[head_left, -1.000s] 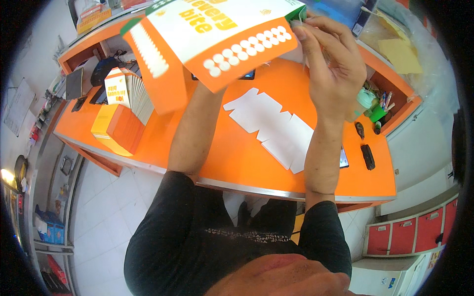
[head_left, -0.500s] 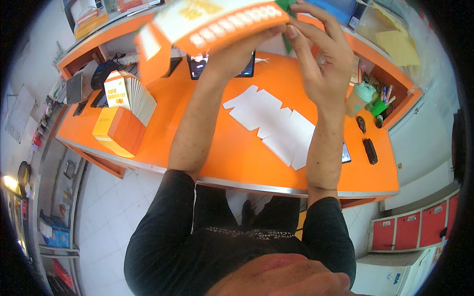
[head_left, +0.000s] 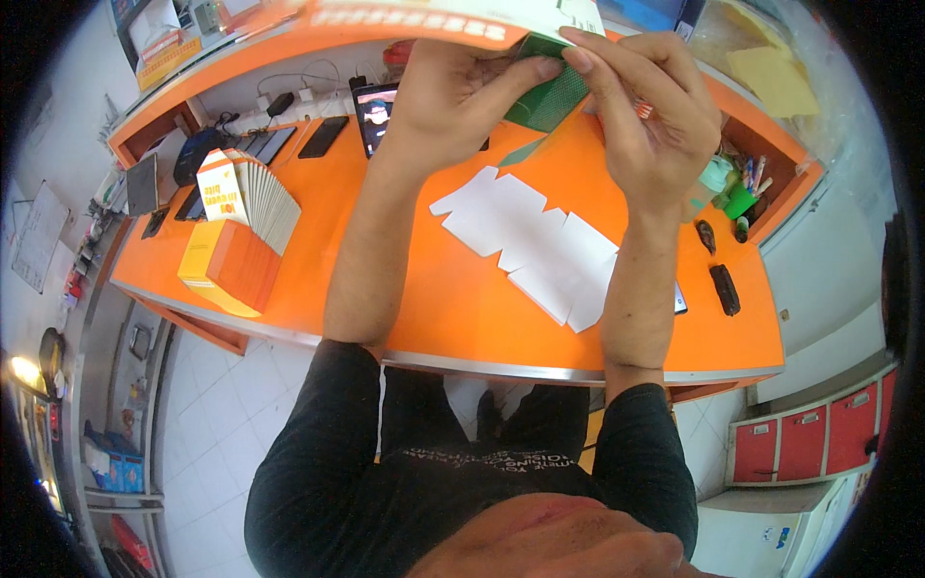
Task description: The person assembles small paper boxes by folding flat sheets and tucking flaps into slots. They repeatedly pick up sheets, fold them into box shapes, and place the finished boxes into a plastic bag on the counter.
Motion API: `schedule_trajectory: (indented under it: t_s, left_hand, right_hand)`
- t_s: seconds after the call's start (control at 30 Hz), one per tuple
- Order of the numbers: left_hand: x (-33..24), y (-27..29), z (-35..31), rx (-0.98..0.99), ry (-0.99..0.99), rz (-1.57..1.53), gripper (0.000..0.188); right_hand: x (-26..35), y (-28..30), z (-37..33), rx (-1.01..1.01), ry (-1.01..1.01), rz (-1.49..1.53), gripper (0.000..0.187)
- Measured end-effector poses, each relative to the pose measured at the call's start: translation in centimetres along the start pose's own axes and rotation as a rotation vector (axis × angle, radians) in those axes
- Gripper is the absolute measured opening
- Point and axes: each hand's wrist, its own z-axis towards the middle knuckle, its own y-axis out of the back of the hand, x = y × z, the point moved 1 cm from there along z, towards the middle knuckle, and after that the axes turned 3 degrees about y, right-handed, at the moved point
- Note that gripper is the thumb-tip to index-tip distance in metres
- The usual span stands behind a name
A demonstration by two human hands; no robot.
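Note:
Up at the top edge I hold a partly folded printed carton, orange and white with a green panel; its upper part is cut off by the picture's edge. My left hand grips it from the left, thumb pressed on the green panel. Thumb and fingertips of my right hand pinch its right edge. A green flap hangs below, between the hands. Under my forearms, flat white carton blanks lie on the orange desk, partly hidden by my right arm.
At the left stand an orange and yellow carton stack and fanned-out cartons. A tablet and a black phone lie behind. To the right are a lidded cup, a green pen holder and a dark case.
The carton has tilted and moved up, partly out of the picture, and its green panel now shows. My left hand has risen a little; my right has shifted slightly right.

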Motion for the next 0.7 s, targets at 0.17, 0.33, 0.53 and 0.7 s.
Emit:
schedule_trajectory:
  t_s: [0.17, 0.33, 0.53, 0.7]
  left_hand:
    - [1.2, 1.1, -0.1, -0.175, -0.007, 0.108, 0.017]
    - [0.1, -0.8, 1.4, -0.406, -0.166, -0.416, 0.022]
    - [-1.4, -0.7, 0.8, -0.441, -0.171, -0.294, 0.025]
    - [-2.8, -0.5, 0.7, -0.216, 0.059, -0.101, 0.026]
  right_hand:
    - [-0.2, -0.1, 0.0, 0.066, -0.047, 0.026, 0.021]
    - [1.5, 1.9, 2.0, 0.187, -0.579, 0.106, 0.040]
    - [0.3, -0.6, 0.3, -0.044, -0.451, 0.332, 0.051]
    - [1.9, 1.7, 1.0, 0.187, -0.181, -0.152, 0.045]
